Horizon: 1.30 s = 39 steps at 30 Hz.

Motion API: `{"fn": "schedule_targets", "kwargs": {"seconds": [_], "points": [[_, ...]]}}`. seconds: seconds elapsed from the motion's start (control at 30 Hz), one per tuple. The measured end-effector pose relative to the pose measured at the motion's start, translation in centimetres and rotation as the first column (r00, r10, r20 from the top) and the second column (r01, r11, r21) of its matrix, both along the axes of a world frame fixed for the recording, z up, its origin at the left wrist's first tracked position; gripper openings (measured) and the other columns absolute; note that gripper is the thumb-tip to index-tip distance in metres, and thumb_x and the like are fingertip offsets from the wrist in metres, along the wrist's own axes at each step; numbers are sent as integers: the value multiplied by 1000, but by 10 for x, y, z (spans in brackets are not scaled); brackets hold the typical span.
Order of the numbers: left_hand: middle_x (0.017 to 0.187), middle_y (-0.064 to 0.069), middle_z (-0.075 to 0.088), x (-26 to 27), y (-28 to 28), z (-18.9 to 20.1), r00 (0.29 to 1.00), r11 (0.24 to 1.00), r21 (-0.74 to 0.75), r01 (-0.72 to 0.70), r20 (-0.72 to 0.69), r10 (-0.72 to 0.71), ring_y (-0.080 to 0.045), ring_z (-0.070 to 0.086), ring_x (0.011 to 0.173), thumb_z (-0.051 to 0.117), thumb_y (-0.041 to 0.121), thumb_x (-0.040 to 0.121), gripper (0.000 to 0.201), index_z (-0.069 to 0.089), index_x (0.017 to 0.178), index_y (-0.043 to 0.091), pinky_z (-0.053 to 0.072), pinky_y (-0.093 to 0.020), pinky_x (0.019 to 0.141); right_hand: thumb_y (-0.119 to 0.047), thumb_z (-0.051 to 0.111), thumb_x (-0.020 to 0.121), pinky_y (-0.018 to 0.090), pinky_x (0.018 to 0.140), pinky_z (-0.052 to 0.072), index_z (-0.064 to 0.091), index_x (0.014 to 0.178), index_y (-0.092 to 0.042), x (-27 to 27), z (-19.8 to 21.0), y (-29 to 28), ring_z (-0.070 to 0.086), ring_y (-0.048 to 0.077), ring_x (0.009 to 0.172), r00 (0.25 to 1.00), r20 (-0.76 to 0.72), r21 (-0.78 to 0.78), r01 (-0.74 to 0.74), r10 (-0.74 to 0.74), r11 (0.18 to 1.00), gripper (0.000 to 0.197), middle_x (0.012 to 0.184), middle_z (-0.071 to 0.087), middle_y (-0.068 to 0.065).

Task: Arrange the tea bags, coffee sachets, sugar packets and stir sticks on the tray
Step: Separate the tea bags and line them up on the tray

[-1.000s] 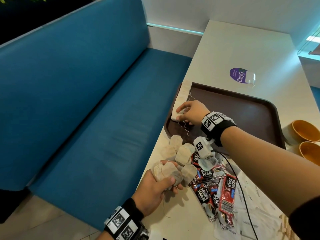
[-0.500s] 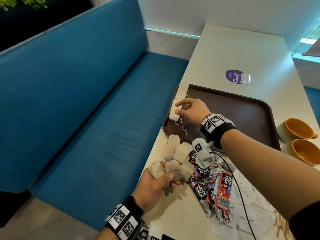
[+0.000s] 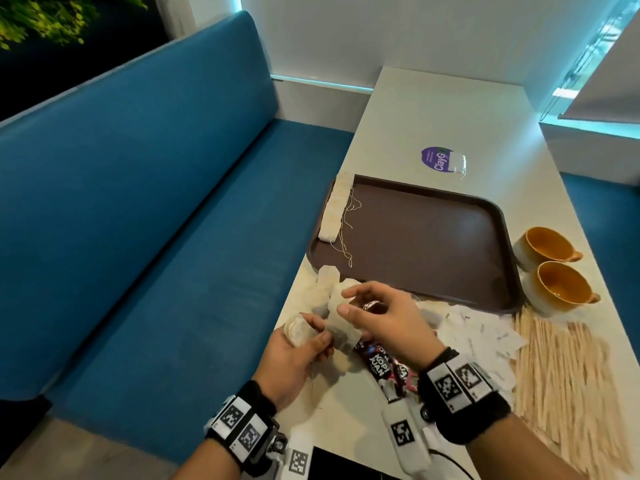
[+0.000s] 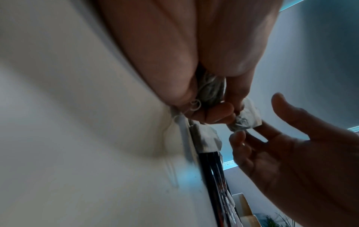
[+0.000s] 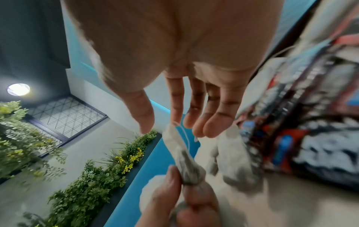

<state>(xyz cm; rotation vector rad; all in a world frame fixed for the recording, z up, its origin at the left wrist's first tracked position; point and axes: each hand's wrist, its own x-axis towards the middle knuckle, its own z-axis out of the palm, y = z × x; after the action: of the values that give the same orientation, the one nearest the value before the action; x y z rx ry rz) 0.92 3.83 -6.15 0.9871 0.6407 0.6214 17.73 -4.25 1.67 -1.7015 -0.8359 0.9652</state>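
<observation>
My left hand (image 3: 311, 336) grips a small bunch of tea bags (image 3: 341, 329) above the table's near left edge; its thumb and fingers (image 5: 180, 184) pinch one bag (image 5: 186, 165) that stands upward. My right hand (image 3: 346, 301) hovers at that bag's top with straight, spread fingers and holds nothing. A row of tea bags (image 3: 337, 209) lies along the left rim of the brown tray (image 3: 433, 244), their strings trailing inward. More loose tea bags (image 3: 327, 277) lie just before the tray. Coffee sachets (image 3: 377, 362) lie under my right wrist.
White sugar packets (image 3: 485, 336) and a spread of wooden stir sticks (image 3: 561, 368) lie right of my hands. Two orange-lined cups (image 3: 543, 247) stand at the tray's right side. A purple sticker (image 3: 438, 161) sits beyond the tray. A blue bench (image 3: 156, 237) runs along the left.
My right hand has left the tea bag row on the tray and come back to the bunch in my left hand. The left hand has kept its hold on the bags.
</observation>
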Motion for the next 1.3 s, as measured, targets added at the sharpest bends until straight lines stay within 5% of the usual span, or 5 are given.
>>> {"fn": "schedule_targets", "kwargs": {"seconds": [0.4, 0.6, 0.77, 1.0, 1.3], "points": [[83, -21, 70, 0, -4, 4, 1000, 999, -52, 0, 3, 0, -25, 65, 67, 83, 11, 73, 20, 71, 89, 10, 55, -31, 60, -23, 80, 88, 40, 69, 59, 78, 86, -17, -9, -7, -22, 65, 12, 67, 998, 16, 46, 66, -67, 997, 7, 77, 74, 1], [97, -26, 62, -2, 1, 8, 991, 983, -167, 73, 124, -53, -32, 64, 72, 60, 1, 77, 47, 55, 122, -11, 53, -32, 57, -21, 78, 89, 23, 54, 53, 76, 89, -10, 5, 3, -22, 63, 15, 61, 988, -9, 34, 154, -154, 987, 11, 76, 73, 11], [79, -27, 57, -7, 3, 9, 984, 975, -154, 162, 105, -147, -29, 50, 65, 44, -2, 64, 51, 66, 110, -5, 46, -34, 59, -20, 74, 92, 18, 53, 51, 76, 93, -10, 18, 7, -18, 62, 10, 58, 994, 37, -26, 104, -103, 994, 10, 76, 74, 12], [80, -32, 61, -4, 4, 4, 991, 981, -165, 100, 100, -84, -30, 61, 63, 50, -5, 73, 53, 57, 126, -6, 55, -35, 59, -19, 72, 94, 32, 59, 57, 75, 92, -12, 36, 7, 13, 69, 15, 62, 993, 88, -56, 87, -81, 995, 8, 78, 76, 11], [86, -31, 70, 2, 4, -1, 999, 989, -150, 16, 52, -8, -35, 70, 77, 61, 4, 83, 23, 68, 101, -9, 59, -33, 68, -29, 74, 93, 40, 74, 64, 74, 88, -21, 90, -11, 116, 73, 18, 66, 969, 232, -74, 107, -88, 991, 10, 71, 76, 2]]}}
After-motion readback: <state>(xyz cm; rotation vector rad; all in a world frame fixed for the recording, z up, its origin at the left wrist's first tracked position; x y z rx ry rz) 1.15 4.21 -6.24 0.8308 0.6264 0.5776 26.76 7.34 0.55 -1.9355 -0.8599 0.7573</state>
